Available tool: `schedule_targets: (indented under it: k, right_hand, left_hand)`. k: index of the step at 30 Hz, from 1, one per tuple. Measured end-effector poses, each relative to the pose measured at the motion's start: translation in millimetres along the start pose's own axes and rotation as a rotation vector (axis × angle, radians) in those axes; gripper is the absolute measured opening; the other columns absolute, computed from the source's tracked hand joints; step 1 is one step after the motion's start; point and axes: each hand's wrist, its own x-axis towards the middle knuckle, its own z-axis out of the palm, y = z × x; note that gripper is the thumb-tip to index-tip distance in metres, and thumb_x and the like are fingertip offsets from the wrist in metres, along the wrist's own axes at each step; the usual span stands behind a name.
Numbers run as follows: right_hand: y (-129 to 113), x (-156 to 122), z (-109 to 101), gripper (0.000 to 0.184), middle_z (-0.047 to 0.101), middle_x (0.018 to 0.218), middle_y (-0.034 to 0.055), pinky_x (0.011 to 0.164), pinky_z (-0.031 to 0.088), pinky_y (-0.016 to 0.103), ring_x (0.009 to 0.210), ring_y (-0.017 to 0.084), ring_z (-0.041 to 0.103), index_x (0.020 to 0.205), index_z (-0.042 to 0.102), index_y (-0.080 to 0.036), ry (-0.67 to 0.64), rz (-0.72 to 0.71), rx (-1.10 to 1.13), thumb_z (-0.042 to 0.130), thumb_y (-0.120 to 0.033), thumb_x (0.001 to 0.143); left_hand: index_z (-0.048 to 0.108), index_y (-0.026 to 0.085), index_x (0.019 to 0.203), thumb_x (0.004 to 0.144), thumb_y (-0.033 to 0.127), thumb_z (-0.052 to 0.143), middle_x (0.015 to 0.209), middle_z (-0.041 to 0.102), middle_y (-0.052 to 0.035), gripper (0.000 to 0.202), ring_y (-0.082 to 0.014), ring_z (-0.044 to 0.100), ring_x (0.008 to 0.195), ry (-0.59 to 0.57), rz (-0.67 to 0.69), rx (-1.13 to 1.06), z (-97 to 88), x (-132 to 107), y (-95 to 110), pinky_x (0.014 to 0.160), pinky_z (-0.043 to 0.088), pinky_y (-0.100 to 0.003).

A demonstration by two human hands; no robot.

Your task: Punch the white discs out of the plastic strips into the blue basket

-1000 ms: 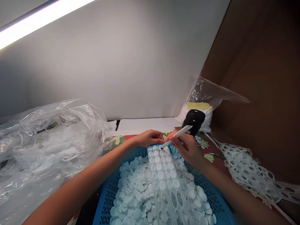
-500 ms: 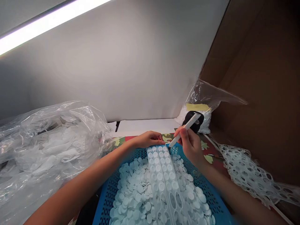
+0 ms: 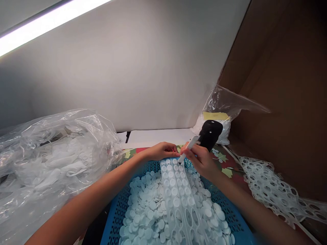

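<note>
A tall cardboard wall point(image 3: 281, 85) rises to the right of the blue basket point(image 3: 114, 217). A big crumpled clear bag point(image 3: 56, 153) of white sheeting lies to the basket's left. The basket sits on the leaf-patterned surface point(image 3: 226, 170) directly in front of the person, heaped with loose white discs point(image 3: 148, 207). A punched-out lattice point(image 3: 270, 190), all holes, trails off past the basket's right rim.

The disc strip point(image 3: 176, 190) lies on top of the heap, down the basket's middle. Its long axis runs from the near side to the basket's far rim. Its far half has discs seated in rows, and nearer the person it shows empty ovals. Beyond the basket's far right corner stand a small bag point(image 3: 217, 117) with a yellow label and, in front of it, a black object point(image 3: 209, 132).

Both hands meet at the basket's far rim. The left hand point(image 3: 162, 150) has its grip closed down, fingers curled over the strip's far end from the left. The right hand point(image 3: 200, 160), just right of the strip, has its grip wrapped round a white stick point(image 3: 188, 149). The stick slants down and leftward, with its tip at the strip's far right corner. From the right grip the strip lies left and back toward the person. The two hands are about equally near it.
</note>
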Motion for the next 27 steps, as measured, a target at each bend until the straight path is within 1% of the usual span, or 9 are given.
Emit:
schedule_targets:
  k: [3,5,6,7,11,13,17,21,27]
  right_hand:
    - [0.4,1.8,2.0,0.026,0.047,0.065,0.0004,0.059,0.037,0.024,0.062,0.012,0.044,0.071,0.052,-0.018,-0.171,-0.04,-0.077,0.039,-0.034,0.087]
    - [1.1,0.8,3.1,0.027,0.045,0.063,-0.0005,0.056,0.036,0.023,0.059,0.011,0.043,0.068,0.051,-0.018,-0.202,-0.033,-0.097,0.039,-0.034,0.087]
    - [1.3,-0.3,3.2,0.028,0.044,0.062,-0.0009,0.055,0.035,0.023,0.058,0.011,0.042,0.068,0.051,-0.017,-0.176,-0.018,-0.095,0.039,-0.033,0.087]
    - [1.4,-1.5,3.1,0.028,0.043,0.061,-0.0014,0.054,0.035,0.023,0.056,0.01,0.04,0.068,0.051,-0.017,-0.117,0.002,-0.078,0.038,-0.033,0.087]
    - [0.9,-4.5,1.4,0.03,0.034,0.055,-0.0036,0.045,0.028,0.022,0.047,0.008,0.033,0.073,0.051,-0.018,0.236,0.126,0.127,0.034,-0.037,0.089]
    - [0.6,-3.6,1.1,0.032,0.032,0.053,-0.0041,0.042,0.027,0.021,0.046,0.008,0.032,0.073,0.05,-0.019,0.293,0.187,0.248,0.032,-0.04,0.088]
    - [1.0,-1.4,1.7,0.035,0.032,0.05,-0.0045,0.04,0.025,0.02,0.044,0.008,0.032,0.069,0.05,-0.018,0.212,0.242,0.325,0.034,-0.044,0.086]
    - [2.5,-2.4,3.2,0.036,0.033,0.051,-0.004,0.041,0.024,0.021,0.045,0.008,0.032,0.066,0.048,-0.018,0.152,0.225,0.296,0.034,-0.044,0.086]
    - [1.9,-3.5,2.0,0.034,0.034,0.055,-0.0036,0.043,0.025,0.021,0.047,0.008,0.033,0.069,0.05,-0.017,0.101,0.174,0.235,0.033,-0.041,0.088]
  left_hand:
    - [0.051,0.014,0.071,0.076,0.037,0.046,0.062,0.04,0.0036,0.024,-0.0074,0.032,0.058,0.015,0.007,0.016,-0.3,0.7,-4.7,0.052,0.028,-0.021]
    - [0.05,0.014,0.07,0.076,0.036,0.046,0.06,0.038,0.004,0.023,-0.0073,0.031,0.057,0.016,0.007,0.024,-0.4,0.8,-6.2,0.051,0.027,-0.021]
    - [0.051,0.014,0.071,0.076,0.037,0.046,0.06,0.038,0.004,0.024,-0.0073,0.031,0.057,0.016,0.006,0.026,-0.4,0.8,-6.2,0.051,0.027,-0.021]
    - [0.052,0.014,0.072,0.076,0.038,0.046,0.061,0.038,0.0039,0.025,-0.0072,0.031,0.057,0.015,0.004,0.026,-0.3,0.7,-5.7,0.051,0.027,-0.021]
    - [0.053,0.014,0.076,0.076,0.044,0.048,0.062,0.04,0.0033,0.03,-0.0072,0.033,0.057,0.001,-0.017,0.024,0.0,0.0,-1.6,0.051,0.028,-0.02]
    - [0.054,0.014,0.076,0.076,0.044,0.048,0.063,0.041,0.0031,0.03,-0.0072,0.034,0.057,-0.004,-0.022,0.021,0.0,-0.3,0.2,0.051,0.028,-0.02]
    - [0.054,0.015,0.074,0.076,0.043,0.048,0.062,0.04,0.0032,0.029,-0.007,0.034,0.057,0.005,-0.027,0.017,-0.3,-0.8,1.9,0.051,0.028,-0.02]
    - [0.052,0.014,0.072,0.077,0.042,0.047,0.062,0.039,0.0032,0.029,-0.0068,0.032,0.057,-0.001,-0.029,0.009,-0.5,-0.9,3.4,0.051,0.028,-0.02]
    - [0.05,0.014,0.069,0.077,0.042,0.047,0.062,0.04,0.0034,0.029,-0.0067,0.032,0.056,-0.01,-0.018,0.0,-0.3,-1.0,3.2,0.051,0.029,-0.02]
